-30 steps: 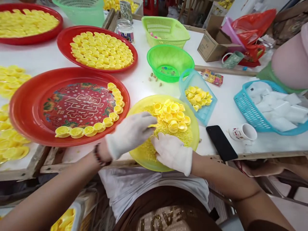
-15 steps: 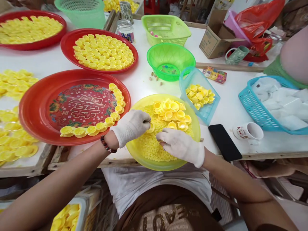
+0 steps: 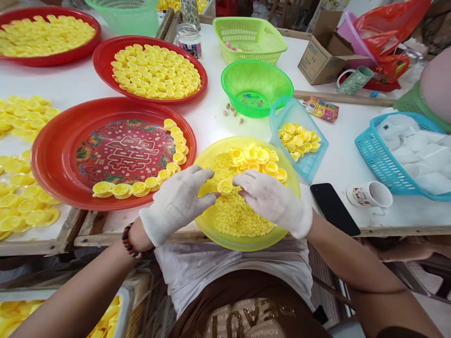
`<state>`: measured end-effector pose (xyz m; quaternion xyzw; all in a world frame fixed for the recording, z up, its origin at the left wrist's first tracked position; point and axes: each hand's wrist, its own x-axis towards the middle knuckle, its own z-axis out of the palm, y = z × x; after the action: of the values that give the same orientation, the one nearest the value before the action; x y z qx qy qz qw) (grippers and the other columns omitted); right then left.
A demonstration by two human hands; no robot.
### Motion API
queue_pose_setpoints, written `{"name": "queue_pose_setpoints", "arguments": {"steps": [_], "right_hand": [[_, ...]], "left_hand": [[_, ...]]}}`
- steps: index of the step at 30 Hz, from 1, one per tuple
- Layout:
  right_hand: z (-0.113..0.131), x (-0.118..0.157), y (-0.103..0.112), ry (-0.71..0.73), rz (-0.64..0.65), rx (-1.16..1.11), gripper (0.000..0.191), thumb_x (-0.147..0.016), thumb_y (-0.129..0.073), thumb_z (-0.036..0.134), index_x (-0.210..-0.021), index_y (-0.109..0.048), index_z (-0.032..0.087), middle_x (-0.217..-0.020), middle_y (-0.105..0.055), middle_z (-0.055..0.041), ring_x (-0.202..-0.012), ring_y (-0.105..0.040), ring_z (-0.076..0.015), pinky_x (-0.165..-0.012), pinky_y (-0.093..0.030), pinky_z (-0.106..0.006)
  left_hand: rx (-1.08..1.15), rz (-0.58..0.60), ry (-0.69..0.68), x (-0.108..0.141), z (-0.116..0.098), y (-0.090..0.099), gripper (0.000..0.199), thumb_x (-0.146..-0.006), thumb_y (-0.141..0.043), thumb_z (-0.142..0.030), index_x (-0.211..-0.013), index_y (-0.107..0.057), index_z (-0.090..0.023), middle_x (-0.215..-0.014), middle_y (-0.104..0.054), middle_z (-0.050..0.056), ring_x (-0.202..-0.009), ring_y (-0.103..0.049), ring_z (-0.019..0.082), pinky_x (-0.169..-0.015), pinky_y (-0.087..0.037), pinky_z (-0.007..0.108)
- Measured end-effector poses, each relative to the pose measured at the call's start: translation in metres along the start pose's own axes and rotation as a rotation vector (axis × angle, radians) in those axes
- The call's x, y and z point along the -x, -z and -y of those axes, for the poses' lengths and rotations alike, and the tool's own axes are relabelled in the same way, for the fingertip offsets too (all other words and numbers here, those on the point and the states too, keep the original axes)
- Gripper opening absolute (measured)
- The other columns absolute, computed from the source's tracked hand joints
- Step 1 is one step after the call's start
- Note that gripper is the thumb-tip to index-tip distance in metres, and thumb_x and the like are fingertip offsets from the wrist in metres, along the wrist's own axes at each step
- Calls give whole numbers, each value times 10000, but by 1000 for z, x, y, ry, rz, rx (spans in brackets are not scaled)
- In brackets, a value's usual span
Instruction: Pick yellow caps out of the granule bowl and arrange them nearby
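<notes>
Cup [image 3: 224, 187], small and yellow, lies face-up between your gloved hands, toward nine o'clock from the middle of the yellow bowl [image 3: 243, 245], over yellow grains [image 3: 243, 219]. Your left hand [image 3: 176, 202] is spread beside it, thumb and fingers well parted, gripping nothing. Your right hand [image 3: 273, 201], at the cup's three o'clock, is loosely curled, thumb and fingers apart; whether its fingertips touch the cup, I cannot tell. Piled cups [image 3: 259, 158] fill the bowl's one o'clock side. From the bowl, your red tray [image 3: 52, 157] is at ten o'clock, your phone [image 3: 334, 209] at three.
</notes>
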<state>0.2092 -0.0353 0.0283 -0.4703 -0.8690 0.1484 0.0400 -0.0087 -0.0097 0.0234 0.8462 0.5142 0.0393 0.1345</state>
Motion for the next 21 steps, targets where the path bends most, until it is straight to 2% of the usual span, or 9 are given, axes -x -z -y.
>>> {"name": "queue_pose_setpoints", "arguments": {"steps": [2,5,8,10,12,15,18,21], "right_hand": [[0,11,-3,-40,103,71,154,-948,-489,88,-1027,-600,161,-987,-631,-59,-873,-579,-181,-772,-453,-312],[4,20,-11,-69,248,170,106,-959,-535,203,-1004,-623,165,-994,-635,-89,-875,-601,-217,-759,-465,-343],[7,21,-18,-60,293,217,145,-964,-533,228,-1043,-637,163,-1036,-639,-114,-917,-612,-240,-770,-466,-357],[8,19,-17,-57,255,202,143,-975,-525,246,-1020,-638,170,-1005,-645,-98,-891,-613,-230,-757,-461,-350],[9,16,-12,-70,143,165,150,-989,-516,268,-1039,-626,180,-993,-647,-73,-877,-605,-211,-744,-452,-334],[9,10,-7,-24,-23,169,246,-1011,-454,203,-1228,-569,206,-1037,-642,-50,-882,-585,-186,-740,-439,-314],[7,4,-7,134,-32,198,311,-1013,-392,137,-1273,-546,211,-1030,-635,-45,-879,-576,-178,-765,-440,-311],[2,7,-7,158,-25,175,256,-984,-401,96,-1115,-596,197,-976,-634,-37,-848,-569,-171,-751,-435,-309]], "left_hand": [[-21,-14,-87,-3,-1,-10,428,-880,-626,-433,-1214,-641,-167,-1152,-642,116,-991,-643,283,-847,-502,389],[-50,-49,-185,-11,-5,-24,336,-892,-615,-369,-1160,-649,-171,-1126,-634,116,-989,-629,291,-854,-494,414],[42,-92,-212,-15,-5,-30,250,-911,-587,-329,-1091,-646,-166,-1089,-642,99,-954,-628,261,-853,-496,399],[172,-114,-196,-13,-4,-27,253,-903,-598,-335,-1089,-631,-167,-1096,-645,82,-948,-631,235,-843,-505,372],[259,-124,-181,-8,-2,-23,257,-879,-609,-313,-1093,-623,-172,-1093,-648,67,-943,-633,217,-829,-510,352],[269,-121,-207,-2,-3,-21,212,-825,-605,-237,-1025,-629,-169,-1037,-650,58,-907,-628,206,-817,-507,342],[274,-116,-242,-2,-5,-24,187,-789,-605,-199,-972,-634,-173,-990,-652,47,-872,-622,193,-814,-505,329],[265,-106,-238,-2,-5,-24,210,-797,-612,-211,-1002,-640,-177,-979,-660,44,-843,-621,185,-786,-504,318]]}}
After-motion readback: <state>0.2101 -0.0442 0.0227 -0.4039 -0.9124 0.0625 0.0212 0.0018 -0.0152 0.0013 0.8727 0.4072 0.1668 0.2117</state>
